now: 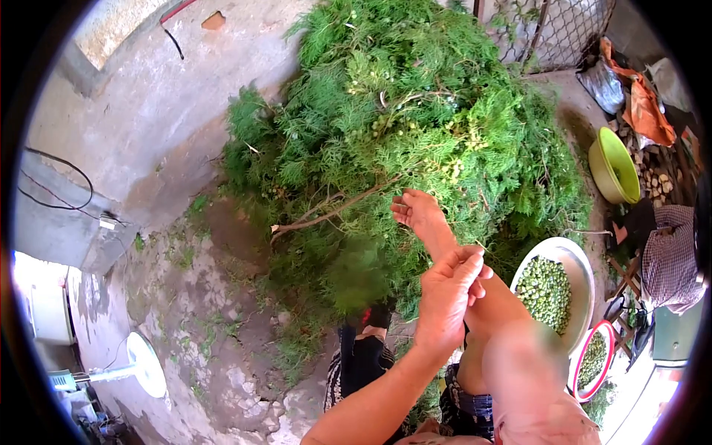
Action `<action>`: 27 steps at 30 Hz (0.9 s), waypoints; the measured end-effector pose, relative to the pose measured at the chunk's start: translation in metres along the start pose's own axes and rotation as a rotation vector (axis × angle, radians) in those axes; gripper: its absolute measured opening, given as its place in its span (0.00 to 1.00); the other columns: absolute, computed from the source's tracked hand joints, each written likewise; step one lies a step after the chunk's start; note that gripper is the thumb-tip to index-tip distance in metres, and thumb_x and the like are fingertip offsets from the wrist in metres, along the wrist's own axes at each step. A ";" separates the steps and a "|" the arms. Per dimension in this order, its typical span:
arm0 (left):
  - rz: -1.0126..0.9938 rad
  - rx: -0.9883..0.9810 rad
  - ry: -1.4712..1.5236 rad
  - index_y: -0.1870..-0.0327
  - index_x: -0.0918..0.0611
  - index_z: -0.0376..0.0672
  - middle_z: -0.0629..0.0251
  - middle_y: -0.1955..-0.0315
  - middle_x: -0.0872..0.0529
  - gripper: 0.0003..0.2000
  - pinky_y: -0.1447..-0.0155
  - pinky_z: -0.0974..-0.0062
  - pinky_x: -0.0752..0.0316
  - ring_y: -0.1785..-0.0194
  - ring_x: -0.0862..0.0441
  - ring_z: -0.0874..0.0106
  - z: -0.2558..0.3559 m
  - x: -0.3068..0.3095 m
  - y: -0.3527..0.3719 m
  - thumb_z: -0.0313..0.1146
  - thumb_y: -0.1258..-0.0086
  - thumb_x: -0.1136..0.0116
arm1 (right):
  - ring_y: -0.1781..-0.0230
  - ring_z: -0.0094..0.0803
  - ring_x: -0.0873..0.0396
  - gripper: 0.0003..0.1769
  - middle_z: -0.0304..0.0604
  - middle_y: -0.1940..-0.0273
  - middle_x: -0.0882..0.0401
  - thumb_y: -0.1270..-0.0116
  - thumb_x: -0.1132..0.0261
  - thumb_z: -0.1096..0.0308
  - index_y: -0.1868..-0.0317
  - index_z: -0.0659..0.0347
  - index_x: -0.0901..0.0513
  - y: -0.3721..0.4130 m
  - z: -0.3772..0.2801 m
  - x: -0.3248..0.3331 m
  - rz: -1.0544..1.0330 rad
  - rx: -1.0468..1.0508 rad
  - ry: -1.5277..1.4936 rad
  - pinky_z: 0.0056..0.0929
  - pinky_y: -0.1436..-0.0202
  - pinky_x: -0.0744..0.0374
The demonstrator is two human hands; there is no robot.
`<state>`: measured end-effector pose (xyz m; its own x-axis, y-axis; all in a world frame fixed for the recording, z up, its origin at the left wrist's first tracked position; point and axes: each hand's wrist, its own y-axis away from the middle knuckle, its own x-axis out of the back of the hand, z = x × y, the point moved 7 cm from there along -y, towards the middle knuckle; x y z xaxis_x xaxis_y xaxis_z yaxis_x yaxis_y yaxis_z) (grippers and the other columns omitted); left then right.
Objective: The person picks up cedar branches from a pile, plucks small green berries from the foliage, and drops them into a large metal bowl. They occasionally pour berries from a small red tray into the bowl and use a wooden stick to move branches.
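My right hand [421, 211] reaches across at the front of a big heap of green conifer branches [415, 96]. Its fingers are loosely bent and a little apart, with nothing visible in them. Nearer to me, my left hand [449, 300] overlaps the right forearm in view, thumb and fingers pressed together; whatever they may hold is too small to name. A blurred green sprig [360, 274] shows left of my hands. A bare cut branch [334, 211] sticks out of the heap. To the right, a metal basin [586, 285] holds small green cones [545, 297].
A red-rimmed basin [575, 371] with more green pieces sits beside the metal one. Farther right are a lime-green tub [630, 167], an orange bag [647, 111] and a checked cloth [671, 256]. A white fan [147, 365] stands at lower left, by the wall.
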<state>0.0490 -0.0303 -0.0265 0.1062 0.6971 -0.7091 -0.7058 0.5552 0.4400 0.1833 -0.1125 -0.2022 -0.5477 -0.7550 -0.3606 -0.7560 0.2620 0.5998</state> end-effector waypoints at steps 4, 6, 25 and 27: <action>0.016 0.002 0.024 0.57 0.22 0.40 0.70 0.74 0.20 0.07 0.75 0.90 0.40 0.79 0.32 0.87 0.002 0.003 -0.003 0.30 0.33 0.46 | 0.47 0.49 0.31 0.32 0.55 0.41 0.38 0.37 0.46 0.75 0.34 0.67 0.48 -0.026 0.013 -0.009 0.038 0.062 -0.217 0.47 0.55 0.23; 0.018 -0.001 0.037 0.56 0.22 0.40 0.70 0.74 0.20 0.08 0.75 0.90 0.40 0.79 0.32 0.87 0.004 0.005 -0.005 0.30 0.33 0.47 | 0.41 0.50 0.35 0.35 0.55 0.41 0.39 0.38 0.45 0.75 0.33 0.67 0.51 -0.030 0.014 -0.012 0.042 0.045 -0.336 0.51 0.48 0.26; 0.026 0.045 -0.067 0.55 0.23 0.35 0.63 0.71 0.19 0.10 0.70 0.85 0.36 0.75 0.29 0.81 0.005 -0.001 0.001 0.29 0.34 0.45 | 0.39 0.54 0.37 0.33 0.56 0.40 0.37 0.39 0.47 0.77 0.33 0.61 0.47 -0.035 0.022 -0.020 0.079 -0.037 -0.560 0.50 0.38 0.34; 0.025 0.055 -0.067 0.55 0.23 0.35 0.63 0.71 0.19 0.10 0.70 0.85 0.36 0.75 0.29 0.82 0.001 0.000 0.001 0.28 0.34 0.45 | 0.38 0.53 0.39 0.33 0.56 0.36 0.43 0.36 0.50 0.77 0.32 0.61 0.51 -0.034 0.020 -0.021 0.013 0.032 -0.454 0.51 0.36 0.36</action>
<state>0.0488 -0.0296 -0.0252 0.1372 0.7388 -0.6598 -0.6696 0.5600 0.4879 0.2132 -0.0935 -0.2294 -0.6532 -0.4130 -0.6346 -0.7551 0.2933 0.5864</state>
